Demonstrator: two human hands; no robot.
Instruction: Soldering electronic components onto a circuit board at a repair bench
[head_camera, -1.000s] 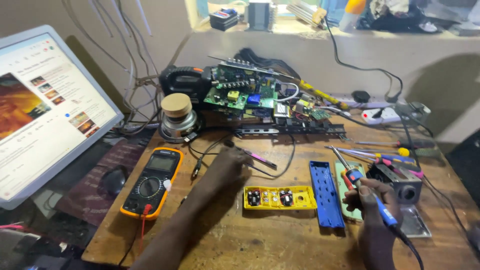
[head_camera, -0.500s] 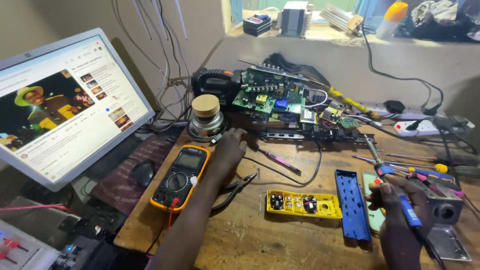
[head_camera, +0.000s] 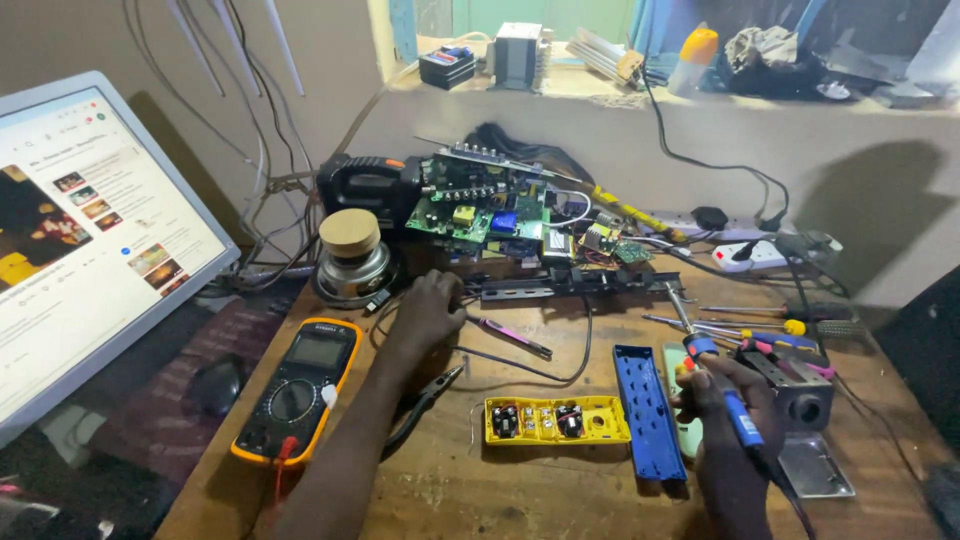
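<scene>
My left hand (head_camera: 430, 310) reaches forward over the wooden table (head_camera: 520, 490), its fingers curled by the dark wires beside a round speaker (head_camera: 350, 255); what it holds is hidden. My right hand (head_camera: 725, 410) grips a blue-handled soldering iron (head_camera: 715, 380), tip pointing up and away. Between the hands lie a yellow plastic casing (head_camera: 555, 420) with small parts inside and a blue plastic cover (head_camera: 648, 410). A yellow multimeter (head_camera: 298, 385) rests beside my left forearm. Green circuit boards (head_camera: 480, 210) are stacked behind.
A lit monitor (head_camera: 90, 240) stands at the left, with a computer mouse (head_camera: 215, 385) under it. Screwdrivers (head_camera: 750, 325) and a soldering stand (head_camera: 800, 400) sit at the right, pliers (head_camera: 430, 395) near my left arm. A power strip (head_camera: 745, 255) and cables lie by the wall.
My left hand has moved forward from beside the multimeter toward the speaker and wires. The right hand has kept its hold on the soldering iron. The camera view has shifted.
</scene>
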